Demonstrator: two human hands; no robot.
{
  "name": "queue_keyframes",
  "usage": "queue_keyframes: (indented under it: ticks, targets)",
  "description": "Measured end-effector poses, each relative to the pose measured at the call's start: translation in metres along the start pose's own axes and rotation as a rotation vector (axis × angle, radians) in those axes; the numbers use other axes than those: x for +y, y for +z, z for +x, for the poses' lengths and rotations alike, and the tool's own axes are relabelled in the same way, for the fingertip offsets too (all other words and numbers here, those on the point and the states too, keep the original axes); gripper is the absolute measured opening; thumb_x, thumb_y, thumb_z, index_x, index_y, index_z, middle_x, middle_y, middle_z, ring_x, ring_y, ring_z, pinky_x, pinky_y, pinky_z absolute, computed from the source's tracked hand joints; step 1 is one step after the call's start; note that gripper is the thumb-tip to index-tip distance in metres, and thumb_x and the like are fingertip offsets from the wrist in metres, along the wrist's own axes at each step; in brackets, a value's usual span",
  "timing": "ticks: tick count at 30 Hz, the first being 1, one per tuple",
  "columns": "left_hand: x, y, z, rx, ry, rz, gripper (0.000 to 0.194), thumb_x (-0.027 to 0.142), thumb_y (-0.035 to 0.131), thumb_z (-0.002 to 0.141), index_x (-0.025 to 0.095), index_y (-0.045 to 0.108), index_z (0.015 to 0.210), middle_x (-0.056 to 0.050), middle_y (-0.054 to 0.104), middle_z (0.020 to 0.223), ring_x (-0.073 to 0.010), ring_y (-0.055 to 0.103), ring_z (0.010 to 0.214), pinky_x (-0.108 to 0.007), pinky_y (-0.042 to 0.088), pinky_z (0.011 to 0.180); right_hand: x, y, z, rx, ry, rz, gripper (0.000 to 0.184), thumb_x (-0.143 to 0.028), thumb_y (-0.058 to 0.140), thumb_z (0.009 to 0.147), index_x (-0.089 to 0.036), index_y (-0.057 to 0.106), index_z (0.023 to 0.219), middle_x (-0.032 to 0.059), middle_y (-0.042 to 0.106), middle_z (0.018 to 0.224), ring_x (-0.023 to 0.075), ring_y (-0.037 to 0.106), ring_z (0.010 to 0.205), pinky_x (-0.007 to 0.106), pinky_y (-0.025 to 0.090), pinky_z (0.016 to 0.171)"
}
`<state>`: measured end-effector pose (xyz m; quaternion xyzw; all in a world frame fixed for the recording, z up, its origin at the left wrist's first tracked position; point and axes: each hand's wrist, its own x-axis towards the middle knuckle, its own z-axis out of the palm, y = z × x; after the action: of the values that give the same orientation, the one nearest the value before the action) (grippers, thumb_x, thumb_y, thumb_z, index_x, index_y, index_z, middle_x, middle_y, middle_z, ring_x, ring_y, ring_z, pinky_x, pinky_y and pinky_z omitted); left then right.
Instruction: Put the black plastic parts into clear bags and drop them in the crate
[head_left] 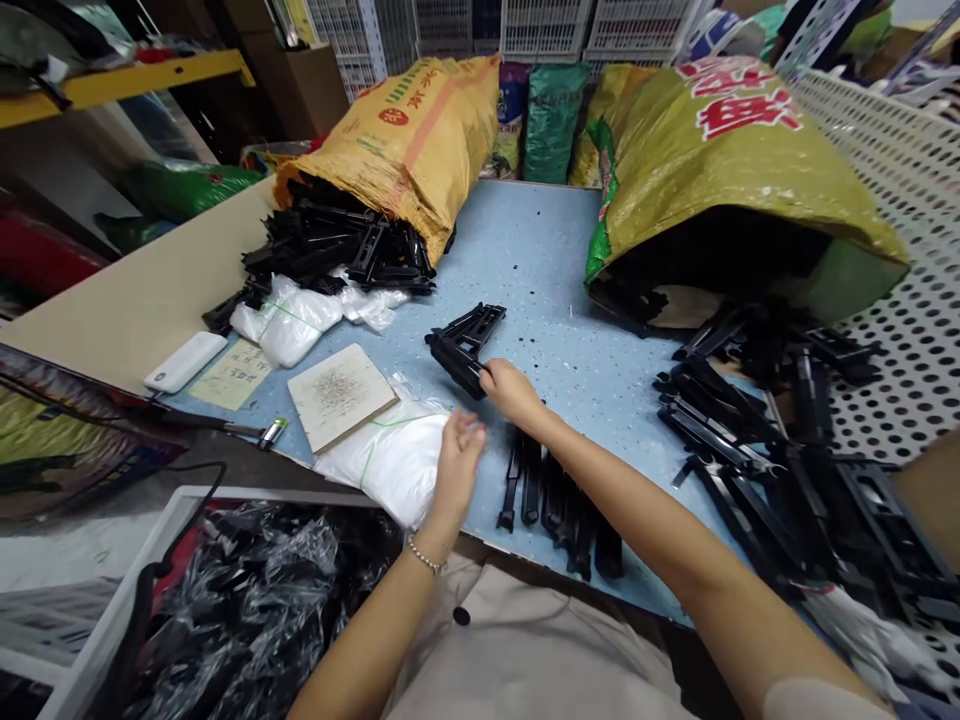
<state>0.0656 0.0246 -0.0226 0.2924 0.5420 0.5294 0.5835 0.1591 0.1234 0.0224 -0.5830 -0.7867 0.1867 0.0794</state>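
Note:
My right hand (511, 392) is closed on the near end of a long black plastic part (456, 362) over the middle of the table. Just behind it, another black plastic piece (484, 322) touches or overlaps it; I cannot tell whether the two are joined. Slightly blurred, my left hand (459, 455) is beside the right one with loosely bent fingers and nothing visible in it. It is at the edge of a stack of clear plastic bags (401, 465) tied with green string. A row of black plastic parts (555, 490) lies under my right forearm, which partly hides it.
A yellow woven sack (427, 130) spills black parts at the back left. An olive sack (735, 170) opens toward more black parts (720, 420) at right. A square board (337, 395) rests on the bags. Below left, a crate (172, 510) holds plastic-wrapped black items.

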Motion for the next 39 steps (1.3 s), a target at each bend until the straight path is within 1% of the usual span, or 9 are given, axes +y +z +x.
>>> queue_keyframes:
  ticks: [3,7,11,17,21,26,28,33,39]
  targets:
    - [0.029,0.001,0.001,0.09,0.051,-0.159,0.078,0.049,0.061,0.077,0.033,0.02,0.141,-0.006,0.042,0.14,-0.0067,0.056,0.11,-0.021,0.047,0.095,0.007,-0.007,-0.058,0.099,-0.146,-0.001,0.036,-0.034,0.033,0.1,-0.011,0.058,0.112,0.0126,0.058,0.107,0.0207,0.052,0.1,0.03,0.04,0.083]
    - [0.053,0.014,-0.016,-0.107,0.016,-0.136,0.071,0.042,0.066,0.073,0.03,0.034,0.136,-0.001,0.055,0.107,-0.0022,0.055,0.072,-0.017,0.05,0.068,0.02,-0.021,-0.109,0.213,-0.453,0.157,0.038,-0.043,0.031,0.102,-0.016,0.057,0.11,0.0074,0.06,0.097,0.0159,0.052,0.088,0.028,0.04,0.08]
    - [0.055,0.022,-0.041,-0.379,-0.106,-0.115,0.077,0.04,0.059,0.076,0.039,0.02,0.143,-0.001,0.053,0.105,-0.004,0.057,0.063,-0.02,0.05,0.056,0.045,-0.036,-0.103,0.431,-0.383,-0.034,0.04,-0.044,0.033,0.101,-0.013,0.054,0.112,0.0105,0.059,0.098,0.0186,0.05,0.09,0.031,0.039,0.079]
    - [0.066,0.025,-0.055,-0.56,-0.252,-0.043,0.074,0.045,0.052,0.08,0.034,0.018,0.144,-0.005,0.055,0.108,-0.004,0.057,0.056,-0.02,0.048,0.048,0.074,-0.048,-0.092,0.598,-0.693,-0.296,0.035,-0.041,0.037,0.1,-0.013,0.056,0.09,0.0084,0.057,0.085,0.0148,0.043,0.074,0.028,0.032,0.067]
    - [0.069,0.031,-0.055,-0.57,-0.312,0.013,0.072,0.045,0.053,0.079,0.036,0.021,0.143,-0.003,0.055,0.104,-0.0047,0.057,0.054,-0.02,0.047,0.046,0.081,-0.049,-0.094,0.511,-0.699,-0.243,0.039,-0.045,0.037,0.1,-0.014,0.056,0.085,0.0058,0.055,0.077,0.0132,0.043,0.07,0.027,0.029,0.065]
    - [0.058,0.034,-0.04,-0.429,-0.252,-0.034,0.063,0.043,0.055,0.076,0.031,0.034,0.134,0.001,0.056,0.091,-0.0049,0.057,0.056,-0.02,0.049,0.051,0.069,-0.041,-0.105,0.084,-0.216,0.264,0.055,-0.049,0.016,0.103,-0.014,0.053,0.084,0.0025,0.056,0.072,0.0095,0.048,0.064,0.022,0.032,0.061]
    - [0.056,0.031,-0.032,-0.339,-0.228,-0.089,0.055,0.042,0.056,0.075,0.024,0.041,0.124,0.001,0.057,0.086,-0.0052,0.058,0.06,-0.02,0.051,0.056,0.061,-0.036,-0.119,-0.019,-0.203,0.287,0.054,-0.052,0.019,0.102,-0.014,0.053,0.084,0.0017,0.056,0.072,0.0095,0.048,0.064,0.022,0.031,0.061]
    - [0.055,0.026,-0.027,-0.293,-0.232,-0.105,0.045,0.043,0.059,0.073,0.017,0.048,0.109,0.0,0.059,0.083,-0.0058,0.058,0.067,-0.018,0.051,0.062,0.042,-0.009,-0.155,0.239,-0.589,0.013,0.042,-0.046,0.034,0.1,-0.014,0.055,0.082,0.0049,0.056,0.077,0.0141,0.045,0.072,0.026,0.028,0.067]
    - [0.046,0.023,-0.027,-0.271,-0.104,0.126,0.062,0.042,0.057,0.076,0.021,0.043,0.133,-0.005,0.063,0.107,-0.0097,0.062,0.082,-0.023,0.054,0.076,0.046,0.01,-0.175,0.118,-0.421,0.162,0.037,-0.038,0.029,0.102,-0.014,0.054,0.087,0.0039,0.056,0.078,0.0124,0.047,0.071,0.024,0.032,0.067]
